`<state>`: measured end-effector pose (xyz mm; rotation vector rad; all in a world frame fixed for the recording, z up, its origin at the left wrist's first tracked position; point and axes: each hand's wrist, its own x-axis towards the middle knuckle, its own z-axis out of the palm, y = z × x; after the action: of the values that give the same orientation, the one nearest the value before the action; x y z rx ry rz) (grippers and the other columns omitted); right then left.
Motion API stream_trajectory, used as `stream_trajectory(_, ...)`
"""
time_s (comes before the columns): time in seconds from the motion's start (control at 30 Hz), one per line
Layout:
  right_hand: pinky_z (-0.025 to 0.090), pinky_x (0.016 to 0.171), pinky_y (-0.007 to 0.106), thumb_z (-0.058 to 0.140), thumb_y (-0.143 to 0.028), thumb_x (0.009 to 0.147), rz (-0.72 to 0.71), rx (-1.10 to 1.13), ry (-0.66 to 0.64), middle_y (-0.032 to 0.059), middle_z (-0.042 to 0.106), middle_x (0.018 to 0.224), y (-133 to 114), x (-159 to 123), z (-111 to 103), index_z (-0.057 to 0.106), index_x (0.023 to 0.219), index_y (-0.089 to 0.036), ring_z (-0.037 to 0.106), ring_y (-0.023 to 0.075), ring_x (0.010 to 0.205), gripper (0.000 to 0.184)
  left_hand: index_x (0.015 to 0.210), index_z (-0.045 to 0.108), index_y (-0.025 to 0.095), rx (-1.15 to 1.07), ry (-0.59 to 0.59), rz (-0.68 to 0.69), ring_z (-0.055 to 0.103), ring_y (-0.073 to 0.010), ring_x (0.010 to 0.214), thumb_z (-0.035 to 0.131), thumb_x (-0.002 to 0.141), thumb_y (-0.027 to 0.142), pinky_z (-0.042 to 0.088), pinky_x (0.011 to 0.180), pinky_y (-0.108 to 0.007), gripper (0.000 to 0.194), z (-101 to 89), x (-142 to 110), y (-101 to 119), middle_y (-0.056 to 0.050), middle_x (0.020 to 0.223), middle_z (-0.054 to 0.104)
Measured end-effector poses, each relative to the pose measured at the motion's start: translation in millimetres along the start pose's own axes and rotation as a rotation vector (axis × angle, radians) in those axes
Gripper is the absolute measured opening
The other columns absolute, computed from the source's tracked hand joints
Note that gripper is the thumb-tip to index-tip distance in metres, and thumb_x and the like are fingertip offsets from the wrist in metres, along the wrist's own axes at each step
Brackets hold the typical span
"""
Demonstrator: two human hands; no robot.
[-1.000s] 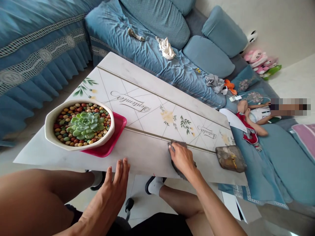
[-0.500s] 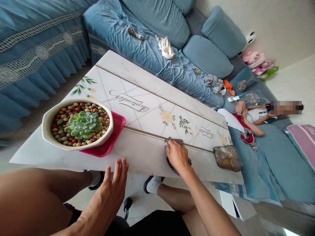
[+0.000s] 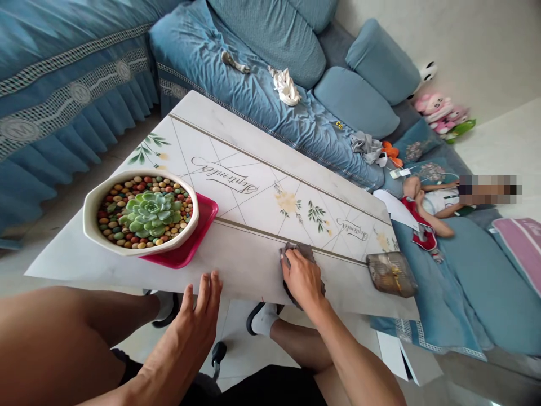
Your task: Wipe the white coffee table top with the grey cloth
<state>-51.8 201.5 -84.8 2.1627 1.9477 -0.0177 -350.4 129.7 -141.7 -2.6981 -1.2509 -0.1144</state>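
Grey cloth sits bunched under the right hand, whose fingers curl down and press it to the board. A fold of it shows below the hand, close to the board's near edge, and its top touches the gold stripe running lengthwise across the board. The board is pale and marble-patterned, printed with leaves and script.

The left hand is open, its fingers spread wide at the near edge. Whether they touch the board or only sit just over it, I cannot tell.

Left of the cloth, a stretch of pale marble lies between it and a red tray, which overhangs nothing and stays inside the stripe's far side only in part, crossing it. On the tray stands a white bowl of colored pebbles around a green succulent. Right of the cloth, a gap separates it from a grimy brown object, too blurred to name, sitting at the board's right corner.

Beyond the far edge lies a rumpled blue sofa with pillows, and a person lying at its far end. Below the near edge, the floor shows between bare legs.
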Motion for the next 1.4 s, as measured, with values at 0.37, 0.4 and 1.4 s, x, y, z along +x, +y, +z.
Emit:
stream_trajectory(0.37, 0.041, 0.073, 0.032, 0.043, -0.035, 0.111, 0.08, 0.012, 0.047, 0.0098, 0.077, 0.11, 9, 65, -16, 0.073, 0.113, -0.023, 0.069, 0.0229, 0.092, 0.032, 0.148, 0.067, 0.005, 0.005, 0.009, -0.009, 0.053, -0.0426, 0.147, 0.051, 0.093, 0.02, 0.048, 0.115, -0.056, 0.059, 0.2, 1, 3, -0.027, 0.161, 0.054)
stream_trajectory(0.4, 0.041, 0.072, 0.032, 0.044, -0.037, 0.111, 0.03, 0.02, 0.034, 0.0083, 0.077, 0.108, 3, 40, -11, 0.073, 0.111, -0.024, 0.07, 0.0223, 0.091, 0.031, 0.147, 0.067, 0.005, 0.006, 0.002, -0.01, 0.053, -0.0426, 0.147, 0.05, 0.093, 0.02, 0.048, 0.115, -0.057, 0.059, 0.6, 2, 3, -0.027, 0.161, 0.054)
stream_trajectory(1.4, 0.036, 0.131, 0.053, 0.043, -0.034, 0.112, -0.191, 0.182, 0.238, 0.009, 0.055, 0.165, 14, -3, 28, 0.055, 0.161, -0.019, 0.038, 0.0294, 0.162, 0.053, 0.147, 0.066, 0.001, 0.066, -0.041, 0.045, 0.055, -0.042, 0.146, 0.048, 0.096, 0.018, 0.049, 0.116, -0.056, 0.057, -9.6, 6, 1, -0.03, 0.157, 0.056)
